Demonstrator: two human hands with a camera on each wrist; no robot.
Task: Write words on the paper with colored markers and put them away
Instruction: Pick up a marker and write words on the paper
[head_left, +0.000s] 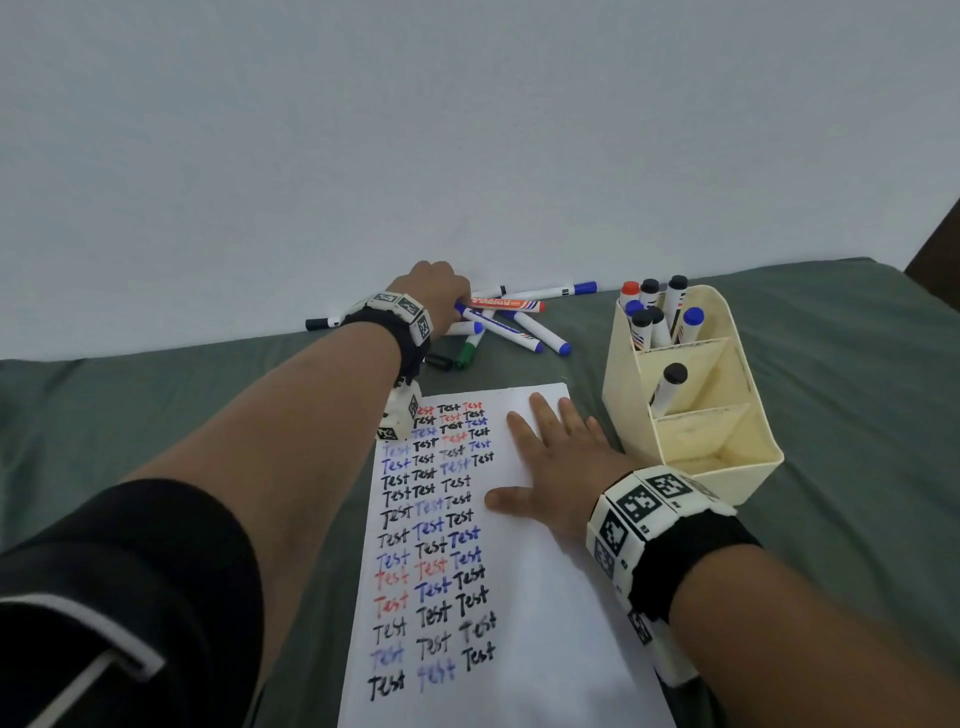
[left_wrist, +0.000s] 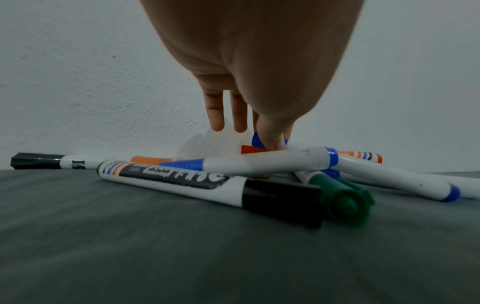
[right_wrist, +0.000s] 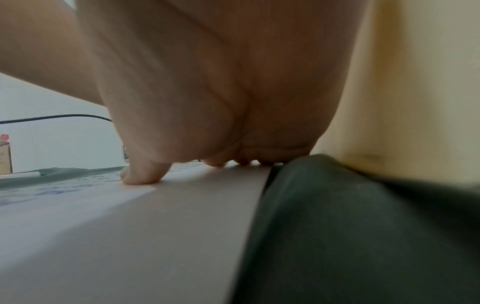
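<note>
At frame centre, the left hand (head_left: 434, 291) pinches one blue-capped marker (left_wrist: 257, 140) among about nine loose markers. Lower right, the right hand (head_left: 558, 467) lies flat, fingers spread, on one paper (head_left: 519, 597); the holder (head_left: 727, 415) has eight markers.

From the right wrist I see my right hand (right_wrist: 207, 92) pressed flat on the white paper (right_wrist: 130, 236), thumb down on its left part near faint, blurred writing. Right of the sheet lies dark green cloth (right_wrist: 363, 236), and a cream holder wall (right_wrist: 415, 82) rises at far right.
</note>
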